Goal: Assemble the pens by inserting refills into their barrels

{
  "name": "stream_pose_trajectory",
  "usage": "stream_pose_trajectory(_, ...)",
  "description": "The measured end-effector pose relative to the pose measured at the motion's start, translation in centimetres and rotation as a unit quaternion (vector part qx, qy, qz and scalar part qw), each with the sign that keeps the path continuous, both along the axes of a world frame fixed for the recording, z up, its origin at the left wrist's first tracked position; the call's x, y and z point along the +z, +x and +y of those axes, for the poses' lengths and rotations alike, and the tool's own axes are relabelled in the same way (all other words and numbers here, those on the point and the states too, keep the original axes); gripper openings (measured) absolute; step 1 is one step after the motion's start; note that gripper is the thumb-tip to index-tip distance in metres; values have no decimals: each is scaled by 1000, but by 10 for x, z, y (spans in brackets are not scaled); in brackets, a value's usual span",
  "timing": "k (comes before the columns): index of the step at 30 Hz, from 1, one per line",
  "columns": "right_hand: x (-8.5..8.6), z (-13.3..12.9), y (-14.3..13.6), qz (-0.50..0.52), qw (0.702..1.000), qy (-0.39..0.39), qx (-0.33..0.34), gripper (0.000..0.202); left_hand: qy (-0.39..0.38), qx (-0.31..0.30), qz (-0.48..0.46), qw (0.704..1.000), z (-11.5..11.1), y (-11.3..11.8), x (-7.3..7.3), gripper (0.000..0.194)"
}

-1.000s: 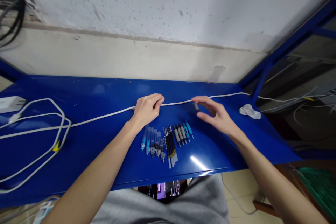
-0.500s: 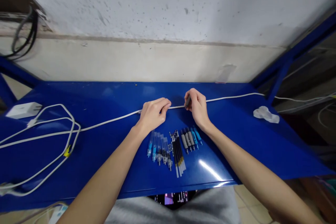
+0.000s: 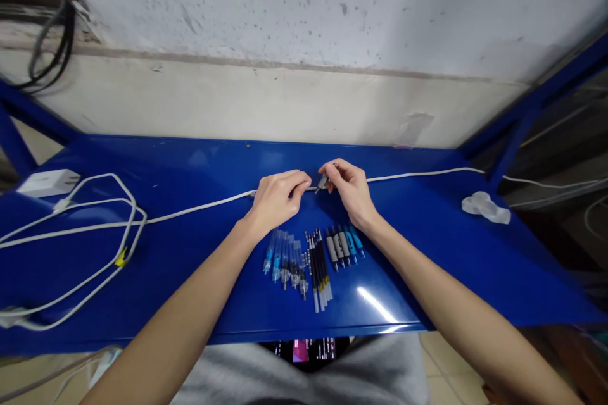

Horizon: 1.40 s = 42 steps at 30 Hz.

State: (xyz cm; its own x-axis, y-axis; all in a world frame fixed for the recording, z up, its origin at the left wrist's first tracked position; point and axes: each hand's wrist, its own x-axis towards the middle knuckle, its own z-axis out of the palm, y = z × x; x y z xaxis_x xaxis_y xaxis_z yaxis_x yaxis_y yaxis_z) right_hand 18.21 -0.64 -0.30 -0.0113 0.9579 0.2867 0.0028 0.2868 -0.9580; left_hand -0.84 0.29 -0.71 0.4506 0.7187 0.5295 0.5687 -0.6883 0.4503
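Observation:
My right hand [image 3: 350,193] pinches a grey pen grip section [image 3: 323,181], its narrow tip pointing down and to the left. Just left of it, my left hand [image 3: 279,199] has thumb and fingertips pressed together; whatever they hold, if anything, is hidden. Below the hands, pen parts lie in groups on the blue table [image 3: 190,278]. Clear pen barrels [image 3: 286,259] with blue or dark ends are on the left. Dark ink refills [image 3: 319,272] with whitish ends fan out in the middle, beside tiny pale pieces. Grey and blue pen grips [image 3: 342,247] lie to the right.
A white cable [image 3: 204,205] crosses the table behind the hands and loops at the left, near a white charger [image 3: 50,183]. Crumpled white plastic [image 3: 485,207] lies at the right. A wall [image 3: 285,101] stands behind. A lit phone [image 3: 308,352] shows below the front edge.
My right hand has come left, closer to my left hand. The grey pen grip section has turned from upright to slanting down-left. My left hand stays nearly in place; the view shifts slightly.

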Motion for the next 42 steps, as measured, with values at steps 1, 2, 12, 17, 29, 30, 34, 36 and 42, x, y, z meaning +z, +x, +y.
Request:
stream_pose_trajectory(1, -1, 1, 0, 22, 1000, -10, -2, 33, -2, -4, -3, 1000, 0, 0, 0, 22)
stream_pose_trajectory(2, -3, 2, 0, 46, 999, -20, -6, 32, -3, -9, -5, 1000, 0, 1, 1, 22)
stream_pose_trajectory(12, -3, 5, 4, 123, 989, -48, -62, 31, -15, -7, -13, 1000, 0, -2, 2, 22)
stream_pose_trajectory(17, -5, 6, 6, 125, 989, -57, -56, 33, -13, -2, -17, 1000, 1, -1, 2, 23)
stream_pose_trajectory(29, -5, 6, 4, 107, 990, -62, -65, 34, -1, 34, 9, 999, 2, -2, 0, 23)
stream_pose_trajectory(30, -5, 5, 4, 97, 991, -61, -71, 34, 1, 34, 9, 999, 3, -2, 0, 23)
stream_pose_trajectory(34, -7, 5, 4, 67, 993, -59, -80, 36, -4, 17, 9, 1000, 5, -4, -1, 26)
stream_pose_trajectory(36, -9, 6, 5, 59, 994, -54, -79, 36, -7, 16, 13, 1000, 5, -5, -1, 27)
stream_pose_trajectory(42, -12, 6, 4, 48, 995, -25, -82, 30, 5, 42, 29, 999, 5, -4, -2, 27)
